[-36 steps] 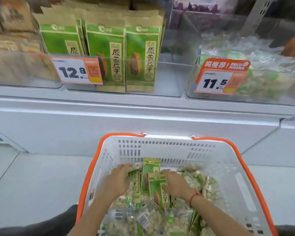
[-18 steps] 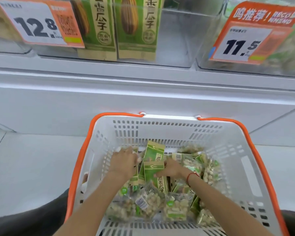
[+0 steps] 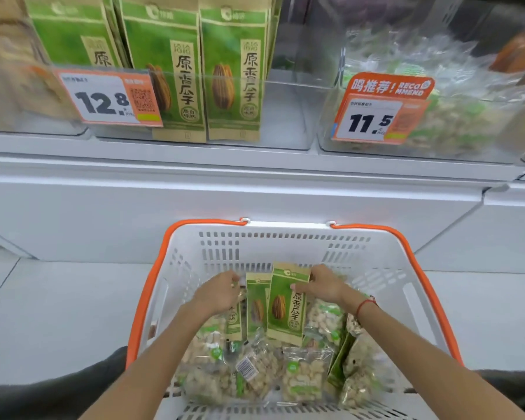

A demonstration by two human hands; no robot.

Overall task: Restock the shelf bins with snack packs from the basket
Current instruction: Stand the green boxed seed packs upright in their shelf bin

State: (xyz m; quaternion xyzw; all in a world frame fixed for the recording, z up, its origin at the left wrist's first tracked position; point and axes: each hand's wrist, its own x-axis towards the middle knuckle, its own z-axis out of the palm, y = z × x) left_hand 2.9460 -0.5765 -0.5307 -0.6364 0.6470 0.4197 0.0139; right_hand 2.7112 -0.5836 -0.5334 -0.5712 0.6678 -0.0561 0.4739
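A white basket [image 3: 285, 237] with orange handles sits in front of me, full of snack packs. My right hand [image 3: 325, 284] pinches the top right corner of a green sunflower seed pack [image 3: 287, 310], which stands upright. My left hand [image 3: 217, 294] grips more green seed packs [image 3: 256, 304] at their upper left; how many is hidden. Clear bags of nuts [image 3: 300, 380] fill the near part of the basket. Above, a clear shelf bin [image 3: 288, 116] holds upright green seed packs [image 3: 234, 71] of the same kind.
To the right, another clear bin [image 3: 473, 122] holds clear nut bags behind an orange 11.5 price tag [image 3: 379, 113]. A 12.8 price tag [image 3: 109, 98] hangs on the seed bin. A white shelf ledge [image 3: 255, 177] runs between bins and basket. Grey floor lies on both sides.
Both hands have gathered the green seed packs and stood them upright in the basket. The camera has tilted up, bringing more of the shelf bins into view.
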